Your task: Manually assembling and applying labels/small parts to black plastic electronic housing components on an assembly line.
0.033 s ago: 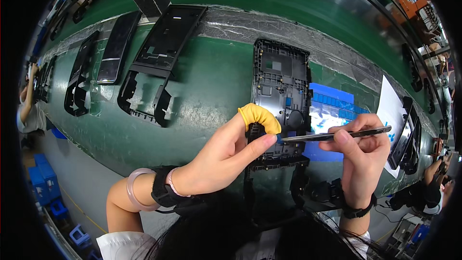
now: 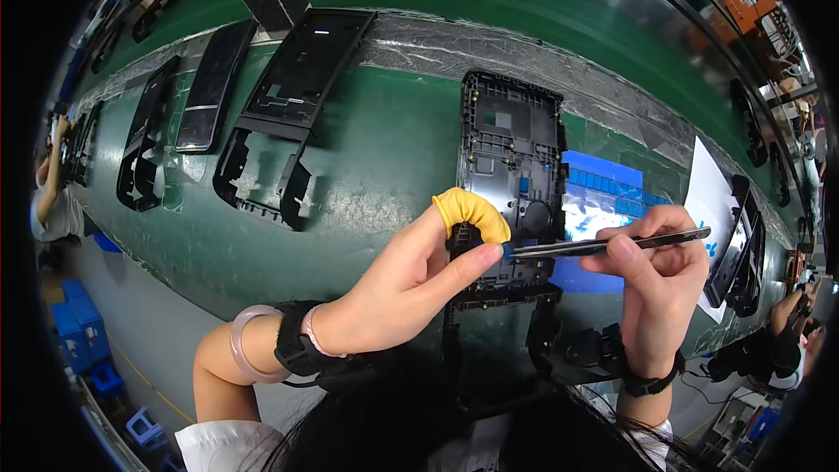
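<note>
Housing [image 2: 483,177] holds a blue pad [image 2: 523,184]. Left hand [image 2: 389,301] pinches blue piece [image 2: 508,251] over housing's lower half; right hand [image 2: 660,275], right of housing, clamped on tweezers [image 2: 581,248]. Hands practically unmoved since earlier frame.

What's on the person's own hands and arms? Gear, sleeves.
Left hand: wrinkled yellow finger cot, thin pink band at the wrist, wide black strap next to it, then a smooth, pale pink bangle farther up. Right hand: no finger cover visible, black wristband. White sleeves on both arms.
</note>
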`<state>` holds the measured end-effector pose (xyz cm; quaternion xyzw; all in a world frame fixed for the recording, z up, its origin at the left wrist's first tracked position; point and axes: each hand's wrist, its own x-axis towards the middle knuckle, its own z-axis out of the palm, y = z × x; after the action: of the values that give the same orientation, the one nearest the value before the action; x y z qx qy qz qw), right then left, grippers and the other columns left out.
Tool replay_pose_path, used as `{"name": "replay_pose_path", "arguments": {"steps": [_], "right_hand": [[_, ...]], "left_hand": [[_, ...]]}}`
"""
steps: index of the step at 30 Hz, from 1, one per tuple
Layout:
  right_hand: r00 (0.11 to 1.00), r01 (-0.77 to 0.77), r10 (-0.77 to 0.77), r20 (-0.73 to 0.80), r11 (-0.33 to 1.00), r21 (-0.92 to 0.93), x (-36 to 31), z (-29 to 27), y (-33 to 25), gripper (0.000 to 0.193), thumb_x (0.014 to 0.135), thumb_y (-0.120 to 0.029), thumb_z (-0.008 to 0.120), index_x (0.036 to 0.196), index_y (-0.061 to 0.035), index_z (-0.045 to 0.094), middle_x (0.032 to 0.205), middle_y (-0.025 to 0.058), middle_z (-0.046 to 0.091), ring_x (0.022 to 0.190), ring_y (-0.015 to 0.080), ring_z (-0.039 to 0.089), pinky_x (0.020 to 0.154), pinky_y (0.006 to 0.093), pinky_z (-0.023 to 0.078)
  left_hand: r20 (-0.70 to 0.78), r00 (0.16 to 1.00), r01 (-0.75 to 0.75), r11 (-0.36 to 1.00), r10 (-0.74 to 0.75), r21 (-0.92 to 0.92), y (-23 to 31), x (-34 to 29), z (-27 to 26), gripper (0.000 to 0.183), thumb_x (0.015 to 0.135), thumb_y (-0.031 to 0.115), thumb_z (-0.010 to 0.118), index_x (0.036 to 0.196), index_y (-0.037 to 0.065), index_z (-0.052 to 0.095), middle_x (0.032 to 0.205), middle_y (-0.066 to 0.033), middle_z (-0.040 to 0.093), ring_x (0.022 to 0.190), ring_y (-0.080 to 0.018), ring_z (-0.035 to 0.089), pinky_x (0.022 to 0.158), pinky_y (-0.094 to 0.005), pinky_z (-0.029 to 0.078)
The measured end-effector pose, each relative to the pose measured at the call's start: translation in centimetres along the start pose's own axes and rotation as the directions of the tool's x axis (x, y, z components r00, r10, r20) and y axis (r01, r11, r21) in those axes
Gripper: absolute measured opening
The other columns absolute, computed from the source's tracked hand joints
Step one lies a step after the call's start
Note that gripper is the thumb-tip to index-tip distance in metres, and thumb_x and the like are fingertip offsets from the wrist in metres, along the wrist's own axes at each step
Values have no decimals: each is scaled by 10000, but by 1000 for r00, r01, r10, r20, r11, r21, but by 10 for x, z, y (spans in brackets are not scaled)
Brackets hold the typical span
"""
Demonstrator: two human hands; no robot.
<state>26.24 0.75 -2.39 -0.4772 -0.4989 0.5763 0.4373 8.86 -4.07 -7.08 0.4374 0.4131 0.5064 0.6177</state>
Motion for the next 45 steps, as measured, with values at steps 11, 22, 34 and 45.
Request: {"name": "replay_pose_path", "arguments": {"steps": [11, 22, 34, 45], "right_hand": [[1000, 3, -3, 15, 999, 49, 3, -3, -3, 193, 630, 100, 564, 753, 35, 429, 690, 168, 547, 642, 202, 570, 573, 307, 507], [999, -22, 27, -45, 993, 112, 4, -5, -1, 173, 650, 89, 549, 747, 16, 425, 655, 153, 552, 563, 243, 578, 528, 269, 489], [996, -90, 91, -2, 990, 113, 1, 7, -8, 180, 653, 77, 548, 734, 6, 404, 634, 158, 554, 550, 223, 579, 521, 252, 481], [992, -118, 116, 46, 992, 46, 3, 10, -11, 185, 648, 78, 545, 730, 13, 392, 630, 166, 557, 550, 212, 579, 524, 234, 471]], "left_hand": [[92, 985, 141, 987, -148, 80, 5, -1, -3, 109, 791, 45, 421, 895, 28, 395, 801, 4, 402, 651, -27, 344, 533, -162, 288], [72, 992, -101, 993, 105, -52, 3, 1, 3, 447, 741, -51, 392, 1148, 32, 227, 1116, -55, 290, 962, -98, 344, 725, -184, 318], [223, 958, -115, 955, 179, -273, 1, 1, 2, 700, 668, -128, 322, 1230, 34, -63, 1298, -82, -21, 1196, -165, 15, 910, -233, 137], [311, 935, -105, 972, 169, -212, 0, -3, -1, 747, 678, -153, 310, 1231, 122, -110, 1289, -122, 13, 1183, -235, 125, 924, -347, 173]]}}
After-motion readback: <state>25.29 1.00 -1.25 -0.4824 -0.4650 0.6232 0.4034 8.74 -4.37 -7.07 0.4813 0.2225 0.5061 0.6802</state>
